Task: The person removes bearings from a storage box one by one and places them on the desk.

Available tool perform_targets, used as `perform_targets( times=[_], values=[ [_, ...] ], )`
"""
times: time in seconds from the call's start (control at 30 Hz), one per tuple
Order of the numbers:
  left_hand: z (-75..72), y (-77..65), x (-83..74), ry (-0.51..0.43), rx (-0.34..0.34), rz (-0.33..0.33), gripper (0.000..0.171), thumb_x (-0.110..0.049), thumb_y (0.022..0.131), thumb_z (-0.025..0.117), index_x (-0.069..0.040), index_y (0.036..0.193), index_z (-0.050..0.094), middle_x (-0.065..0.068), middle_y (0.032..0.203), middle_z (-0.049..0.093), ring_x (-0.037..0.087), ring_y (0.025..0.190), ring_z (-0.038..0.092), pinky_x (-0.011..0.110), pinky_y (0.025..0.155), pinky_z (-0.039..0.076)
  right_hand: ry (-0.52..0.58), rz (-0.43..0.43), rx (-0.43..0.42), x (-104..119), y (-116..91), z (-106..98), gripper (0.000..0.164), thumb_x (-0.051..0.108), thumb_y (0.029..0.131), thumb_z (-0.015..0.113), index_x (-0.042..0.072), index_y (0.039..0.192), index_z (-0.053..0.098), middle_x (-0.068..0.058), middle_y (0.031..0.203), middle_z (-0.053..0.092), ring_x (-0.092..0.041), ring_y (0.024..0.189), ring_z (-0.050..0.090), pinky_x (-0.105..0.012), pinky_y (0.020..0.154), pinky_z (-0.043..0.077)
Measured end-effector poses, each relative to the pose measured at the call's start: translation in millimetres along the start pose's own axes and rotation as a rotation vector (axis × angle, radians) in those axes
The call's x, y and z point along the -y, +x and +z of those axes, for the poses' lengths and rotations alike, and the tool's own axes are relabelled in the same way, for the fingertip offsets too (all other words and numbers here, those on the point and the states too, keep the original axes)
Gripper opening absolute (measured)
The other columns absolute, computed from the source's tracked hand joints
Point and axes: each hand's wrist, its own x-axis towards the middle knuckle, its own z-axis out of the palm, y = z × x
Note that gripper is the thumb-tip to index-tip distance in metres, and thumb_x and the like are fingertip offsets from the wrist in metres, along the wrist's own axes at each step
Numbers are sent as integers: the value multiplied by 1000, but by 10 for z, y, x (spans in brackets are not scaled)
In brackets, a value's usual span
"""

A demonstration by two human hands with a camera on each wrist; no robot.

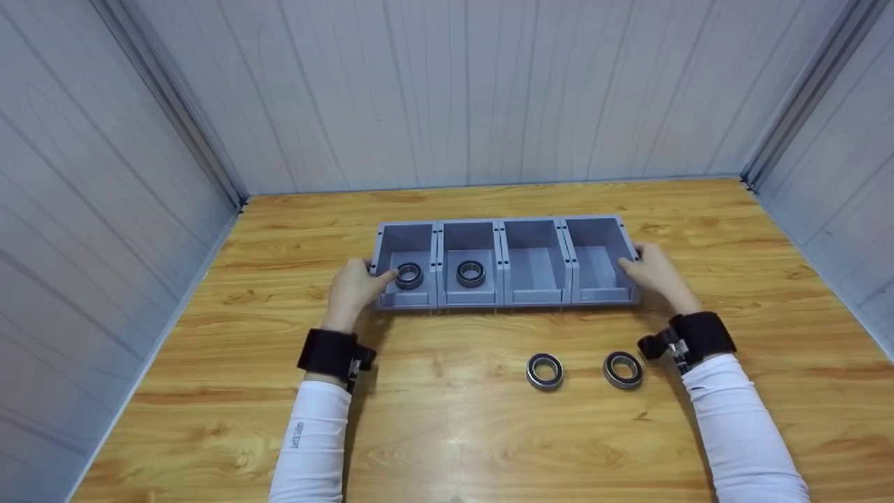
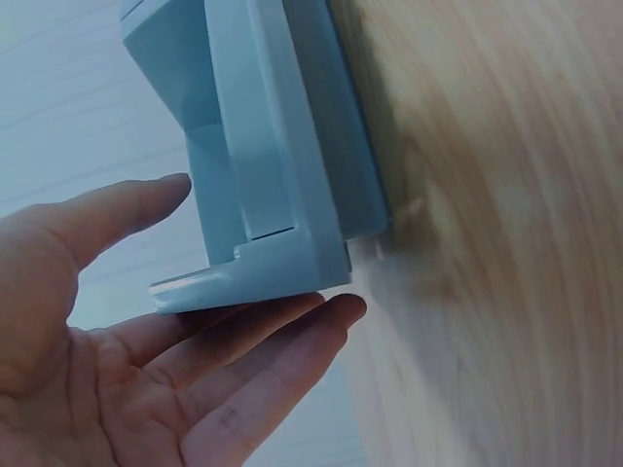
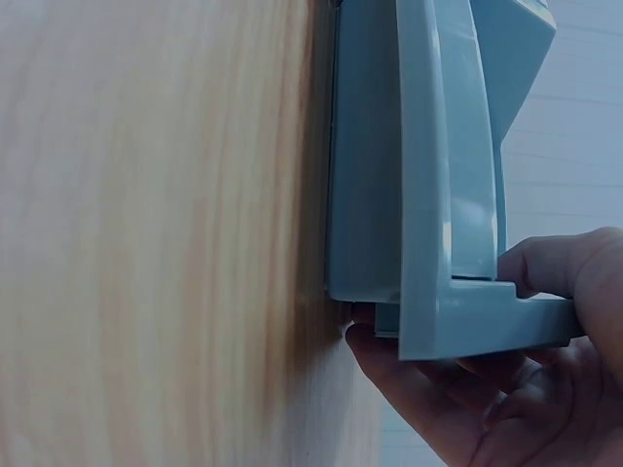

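Note:
A row of joined grey plastic bins point(image 1: 536, 296) sits across the wooden table. My left hand point(image 1: 355, 285) is at its left end, the fingers point(image 2: 263, 375) fairly straight along the outside of the end wall. Its thumb point(image 2: 122, 214) reaches over that wall, with a gap between them. At the right end my right hand point(image 1: 653, 272) grips the end wall, thumb on the inside and fingers curled beneath the outer side. One black-sealed ball bearing point(image 1: 409, 285) lies in the leftmost bin near the left thumb. Another bearing point(image 1: 471, 282) lies in the bin beside it.
Two more bearings lie flat on the table point(image 1: 447, 419) in front of the bins: one bearing point(image 1: 533, 377) left of the other bearing point(image 1: 614, 377), which is close to the right wrist strap point(image 1: 704, 334). Pale panel walls point(image 1: 447, 98) enclose the back and both sides.

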Motion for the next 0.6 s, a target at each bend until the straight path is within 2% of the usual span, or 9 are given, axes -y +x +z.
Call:
perform_targets(
  times=[0.13,0.2,0.3,0.47,0.6],
  values=[
    [-11,-24,-10,14,1,0,51,-39,96,68,-3,132,66,0,75,57,9,57,49,22,50,37,5,-12,-4,4,-4,9,43,8,100,50,-19,134,53,-9,79,60,-4,54,44,-20,55,43],
    [-15,-40,-15,25,-5,4,51,-40,96,69,-3,131,67,0,74,56,10,58,48,22,50,36,7,-11,-4,11,-6,14,42,7,100,50,-19,134,53,-12,83,62,-4,55,45,-20,56,43],
    [-25,-70,-32,45,-24,12,47,-41,95,70,-3,122,71,-1,72,55,10,58,48,22,51,36,3,-7,-1,12,-9,17,44,8,101,50,-19,136,51,-14,83,61,-4,54,43,-21,55,42],
    [-58,-118,-76,87,-69,31,40,-41,93,72,-3,106,74,-4,62,49,10,53,45,22,48,32,0,-23,-14,18,-20,12,42,7,100,50,-20,132,53,-27,96,65,-5,60,49,-19,59,44],
    [-80,-149,-117,94,-97,56,42,-40,93,72,-2,110,75,1,68,60,11,56,48,22,49,35,4,-17,-14,24,-29,5,39,7,100,50,-19,129,55,-23,91,64,-7,62,50,-20,59,45]
  ],
)
